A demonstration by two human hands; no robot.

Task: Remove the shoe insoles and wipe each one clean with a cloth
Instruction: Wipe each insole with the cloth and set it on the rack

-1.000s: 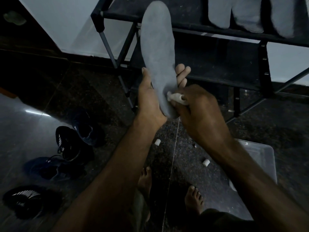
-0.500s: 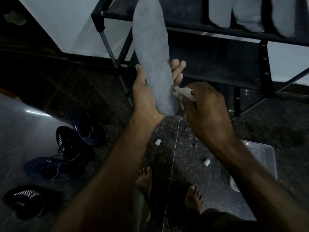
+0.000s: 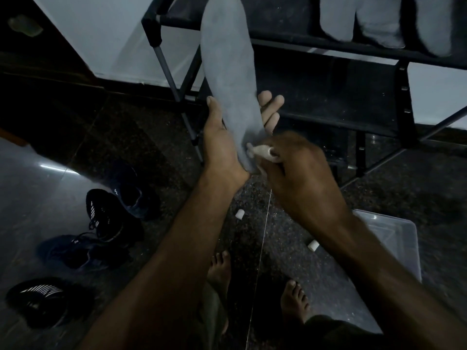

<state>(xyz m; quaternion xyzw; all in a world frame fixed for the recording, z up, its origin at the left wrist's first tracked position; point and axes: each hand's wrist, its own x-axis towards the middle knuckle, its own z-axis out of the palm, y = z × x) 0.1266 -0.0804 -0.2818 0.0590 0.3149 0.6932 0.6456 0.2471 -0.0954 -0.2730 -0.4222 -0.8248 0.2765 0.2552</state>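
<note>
Left hand [image 3: 222,140] grips a long grey foam insole [image 3: 228,72] upright at frame centre. Right hand [image 3: 290,168] pinches a small white cloth wad [image 3: 264,150] against the insole's lower edge.

A black shoe rack [image 3: 328,102] stands on the dark speckled floor [image 3: 131,127] against a pale wall [image 3: 101,34]. A clear plastic tub [image 3: 394,238] sits on the floor toward the right edge. Two small white rolls [image 3: 240,213] [image 3: 312,245] lie apart on the floor, just left of the tub.
</note>
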